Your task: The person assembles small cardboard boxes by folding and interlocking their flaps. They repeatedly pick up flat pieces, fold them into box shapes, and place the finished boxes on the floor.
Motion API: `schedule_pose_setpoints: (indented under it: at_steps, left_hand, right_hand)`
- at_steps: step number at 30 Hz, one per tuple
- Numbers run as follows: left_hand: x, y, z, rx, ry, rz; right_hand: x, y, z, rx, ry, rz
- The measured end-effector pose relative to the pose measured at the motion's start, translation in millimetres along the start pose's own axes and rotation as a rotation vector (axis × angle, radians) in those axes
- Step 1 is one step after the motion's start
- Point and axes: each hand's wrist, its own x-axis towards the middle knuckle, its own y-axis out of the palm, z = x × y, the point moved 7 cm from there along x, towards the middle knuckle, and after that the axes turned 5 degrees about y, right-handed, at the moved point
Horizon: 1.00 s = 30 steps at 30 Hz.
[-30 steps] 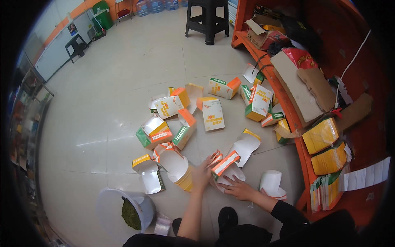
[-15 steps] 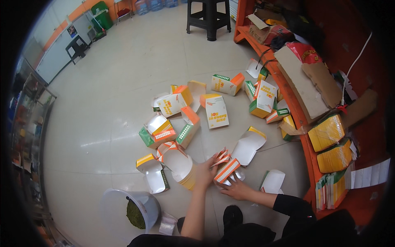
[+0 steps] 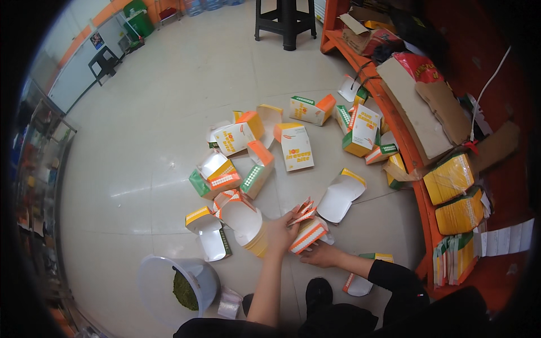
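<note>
Low over the tiled floor, between my feet and the scattered cartons, both my hands are at one small cardboard food box (image 3: 309,235) with orange-and-white patterned sides. My left hand (image 3: 280,228) grips its orange flaps at the upper left, fingers closed. My right hand (image 3: 320,255) is at its lower right side, with its fingers partly hidden by the box. A stack of yellow-sided paper tubs (image 3: 248,222), white inside, lies just left of my left hand. An opened carton (image 3: 341,196) with a white inside lies beyond the box. Another carton (image 3: 360,281) sits by my right forearm.
Several orange, green and yellow cartons (image 3: 297,147) lie about the floor ahead. A pale bucket (image 3: 205,281) with green contents stands at lower left. Along the right runs an orange shelf (image 3: 414,163) with cardboard and wrapped yellow bundles (image 3: 449,179). A black stool (image 3: 285,25) stands at the back.
My right hand has shifted down along the held box, which is tilted differently. The carton by my right forearm has moved nearer to me and turned.
</note>
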Motion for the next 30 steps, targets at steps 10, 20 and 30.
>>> schedule_pose_setpoints:
  at_steps: [10, 20, 30]
  left_hand:
    - [-6.6, 3.8, 13.0, -0.08, -0.018, 0.002]
    - [-24.2, 10.8, -22.7, 0.168, 0.289, 0.195]
    - [-26.0, 21.2, -10.1, 0.058, 0.094, 0.375]
  right_hand:
    - [8.9, 4.6, -7.4, 0.138, -0.082, -0.092]
    - [24.4, -30.3, -22.8, 0.661, 0.141, -0.23]
    - [-75.9, -107.7, -19.1, 0.476, 0.687, -0.217]
